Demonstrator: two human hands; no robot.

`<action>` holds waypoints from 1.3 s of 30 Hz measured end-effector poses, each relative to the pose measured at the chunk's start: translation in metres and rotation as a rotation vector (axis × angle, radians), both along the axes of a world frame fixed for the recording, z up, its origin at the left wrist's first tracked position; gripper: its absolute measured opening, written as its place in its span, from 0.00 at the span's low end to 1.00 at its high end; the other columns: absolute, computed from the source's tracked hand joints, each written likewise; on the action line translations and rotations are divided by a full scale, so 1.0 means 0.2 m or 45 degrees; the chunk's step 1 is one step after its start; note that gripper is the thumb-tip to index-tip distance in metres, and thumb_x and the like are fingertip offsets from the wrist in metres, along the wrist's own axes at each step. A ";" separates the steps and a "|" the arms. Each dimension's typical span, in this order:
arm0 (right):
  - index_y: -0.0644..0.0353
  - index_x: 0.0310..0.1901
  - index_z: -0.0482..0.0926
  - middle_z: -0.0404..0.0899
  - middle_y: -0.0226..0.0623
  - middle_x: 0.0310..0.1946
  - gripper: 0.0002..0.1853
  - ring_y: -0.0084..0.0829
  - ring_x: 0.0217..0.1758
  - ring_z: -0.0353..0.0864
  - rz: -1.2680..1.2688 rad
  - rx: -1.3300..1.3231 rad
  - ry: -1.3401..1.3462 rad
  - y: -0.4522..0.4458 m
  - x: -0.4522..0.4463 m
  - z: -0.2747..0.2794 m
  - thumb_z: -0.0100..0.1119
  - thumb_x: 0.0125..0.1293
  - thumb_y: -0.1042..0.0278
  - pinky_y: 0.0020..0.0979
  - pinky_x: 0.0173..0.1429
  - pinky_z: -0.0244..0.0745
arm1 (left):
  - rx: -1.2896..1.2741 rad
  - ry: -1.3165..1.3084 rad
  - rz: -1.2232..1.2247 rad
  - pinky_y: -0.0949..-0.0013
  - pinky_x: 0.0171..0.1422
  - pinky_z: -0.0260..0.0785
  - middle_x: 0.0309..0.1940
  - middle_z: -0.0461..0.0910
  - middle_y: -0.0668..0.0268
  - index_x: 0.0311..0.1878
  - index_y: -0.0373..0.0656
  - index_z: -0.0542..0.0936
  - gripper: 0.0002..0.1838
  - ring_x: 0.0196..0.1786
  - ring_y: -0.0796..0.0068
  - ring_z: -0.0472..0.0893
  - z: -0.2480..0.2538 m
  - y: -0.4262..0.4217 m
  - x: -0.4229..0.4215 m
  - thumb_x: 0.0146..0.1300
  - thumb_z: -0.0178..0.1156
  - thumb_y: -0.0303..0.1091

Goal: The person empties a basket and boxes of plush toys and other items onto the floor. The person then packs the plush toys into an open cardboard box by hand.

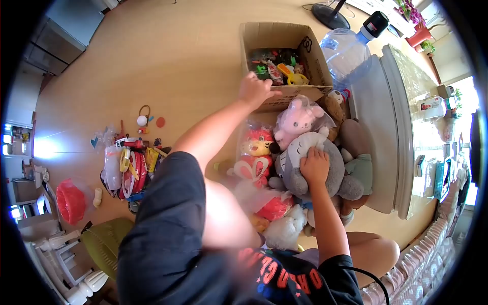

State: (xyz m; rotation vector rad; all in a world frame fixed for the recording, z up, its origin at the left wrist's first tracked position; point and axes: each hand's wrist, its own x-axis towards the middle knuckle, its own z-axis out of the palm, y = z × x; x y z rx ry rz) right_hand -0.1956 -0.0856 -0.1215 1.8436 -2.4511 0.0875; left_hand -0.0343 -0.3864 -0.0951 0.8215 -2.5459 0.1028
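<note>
L hand (256, 90): positioned at near-L corner of cardboard box (319, 58), overlapping the rim in this view. Thumb and fingers parted. Cannot tell if it grips the rim or only hovers over it.

R hand (316, 165): placed on gray plush (335, 156), palm down, fingers bent against the face area. Contact evident; cannot tell if fabric is clenched or only pressed.

Gray plush loc.: R of the person's bare leg, in the plush pile, below pink plush (297, 122) in view. Pink plush is w/in clear wrap, just beside near wall of box.

Box: top open, on wood-tone floor (178, 61). Contents: mixed small toys, incl. yellow toy (295, 77) and green pcs.

Adj. items, plush pile: red-and-yellow doll (257, 145) in clear bag, L of gray plush; white fluffy plush (284, 231), nearer the person's body; plush in pale green top (362, 170), R side, next to white cabinet (378, 127).

Adj. items, box: clear water jug (345, 58) w/ black top, immed. R of box, tilted in view.

L zone, well apart from box: toy heap (134, 173), mixed colors, partly hidden by dark clothing; white ball (142, 121) near its far side; red plastic bag (70, 201) farther L; green chair (108, 244) at lower L.
</note>
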 end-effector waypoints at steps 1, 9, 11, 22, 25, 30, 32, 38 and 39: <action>0.71 0.53 0.78 0.82 0.51 0.53 0.25 0.45 0.57 0.79 -0.028 0.024 -0.011 0.01 0.03 -0.01 0.53 0.58 0.62 0.44 0.68 0.66 | -0.104 0.157 -0.044 0.65 0.44 0.66 0.11 0.75 0.66 0.22 0.48 0.80 0.29 0.18 0.64 0.76 0.00 -0.02 -0.02 0.55 0.64 0.67; 0.72 0.65 0.68 0.73 0.53 0.63 0.32 0.48 0.68 0.71 -0.035 -0.231 0.076 0.24 0.24 -0.06 0.51 0.58 0.67 0.48 0.73 0.61 | 0.559 1.035 0.549 0.55 0.28 0.66 0.14 0.76 0.55 0.19 0.38 0.78 0.31 0.19 0.57 0.75 0.51 -0.11 -0.15 0.52 0.72 0.61; 0.72 0.65 0.68 0.73 0.53 0.63 0.32 0.48 0.68 0.71 -0.030 -0.243 0.075 0.22 0.24 -0.06 0.52 0.58 0.66 0.48 0.73 0.61 | 0.715 1.265 0.695 0.58 0.27 0.63 0.11 0.72 0.60 0.16 0.38 0.74 0.32 0.17 0.66 0.71 0.48 -0.20 -0.04 0.54 0.73 0.58; 0.68 0.64 0.71 0.77 0.50 0.59 0.28 0.48 0.62 0.75 -0.023 -0.351 -0.069 0.14 0.25 0.07 0.54 0.60 0.70 0.48 0.70 0.64 | 1.140 1.163 0.866 0.61 0.29 0.62 0.14 0.70 0.66 0.17 0.36 0.72 0.36 0.21 0.73 0.68 -0.06 -0.30 0.38 0.63 0.63 0.63; 0.68 0.63 0.71 0.81 0.46 0.53 0.24 0.43 0.59 0.79 -0.202 -0.511 -0.610 0.04 0.20 0.19 0.55 0.65 0.73 0.44 0.68 0.68 | 1.138 1.107 0.807 0.54 0.32 0.66 0.15 0.74 0.56 0.19 0.32 0.75 0.39 0.21 0.65 0.73 -0.14 -0.30 0.42 0.62 0.60 0.66; 0.70 0.64 0.68 0.77 0.46 0.58 0.23 0.35 0.65 0.74 -0.209 -0.863 -1.446 -0.50 0.00 0.35 0.56 0.72 0.68 0.36 0.70 0.66 | 1.152 1.094 0.825 0.53 0.33 0.67 0.16 0.76 0.54 0.20 0.32 0.76 0.37 0.22 0.61 0.76 -0.05 -0.20 0.48 0.66 0.58 0.63; 0.70 0.69 0.64 0.71 0.48 0.64 0.31 0.36 0.70 0.68 -0.289 -0.811 -1.560 -0.72 -0.02 0.28 0.59 0.71 0.60 0.36 0.73 0.60 | 1.092 1.117 0.810 0.57 0.34 0.67 0.16 0.76 0.55 0.22 0.33 0.77 0.35 0.23 0.62 0.76 -0.09 -0.20 0.49 0.68 0.57 0.61; 0.62 0.76 0.58 0.67 0.43 0.70 0.39 0.34 0.71 0.64 -0.322 -0.574 -1.995 -0.98 0.13 0.17 0.60 0.69 0.56 0.32 0.74 0.54 | 1.320 1.161 0.705 0.64 0.36 0.67 0.18 0.74 0.66 0.23 0.37 0.79 0.36 0.27 0.74 0.74 -0.18 -0.26 0.61 0.67 0.56 0.66; 0.62 0.76 0.57 0.66 0.42 0.70 0.39 0.33 0.71 0.64 -0.296 -0.649 -2.033 -0.98 0.16 0.18 0.59 0.69 0.58 0.31 0.74 0.54 | 1.321 1.203 0.718 0.63 0.37 0.67 0.19 0.75 0.66 0.23 0.37 0.78 0.36 0.28 0.74 0.74 -0.21 -0.28 0.63 0.67 0.56 0.67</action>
